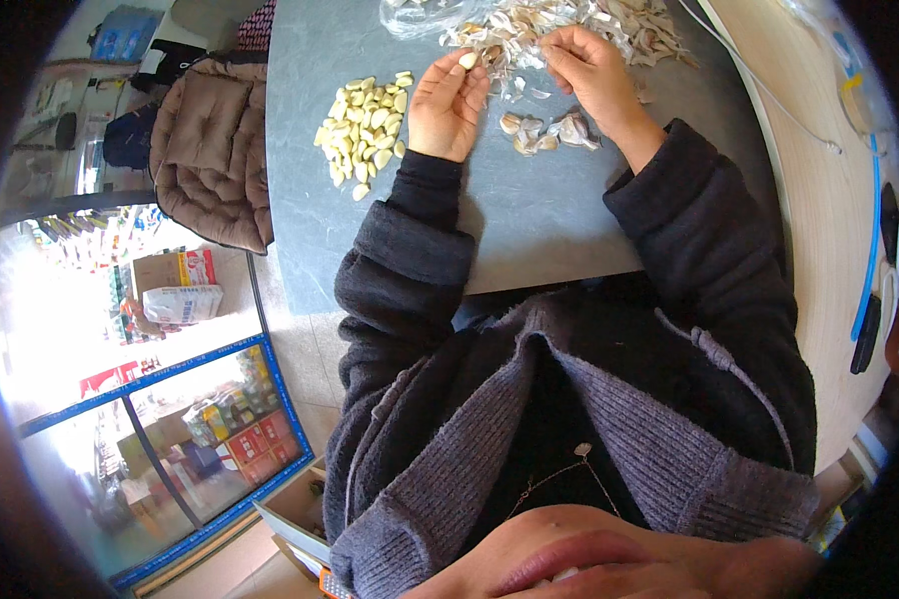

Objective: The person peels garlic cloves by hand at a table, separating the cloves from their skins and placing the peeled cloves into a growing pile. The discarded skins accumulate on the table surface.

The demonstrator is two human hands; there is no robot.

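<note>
My left hand [447, 105] holds a peeled garlic clove [468, 61] between its thumb and fingers. Left of that hand, a pile of peeled garlic cloves [367, 123] lies on the grey table [539, 217]. My right hand [590, 71] is above the near edge of a heap of garlic skins [524, 30], its thumb close to the curled fingers. Whether a bit of skin is pinched there cannot be made out. Between my forearms is a small group of unpeeled garlic cloves [528, 135], with part of a garlic bulb [575, 131] beside it.
A clear plastic bag [419, 16] lies at the far edge, touching the skins. A white cable [764, 90] runs along a pale wooden counter [824, 262] on the right. To the left are a brown padded cushion [213, 150] and a glass display case [195, 442] with packaged goods.
</note>
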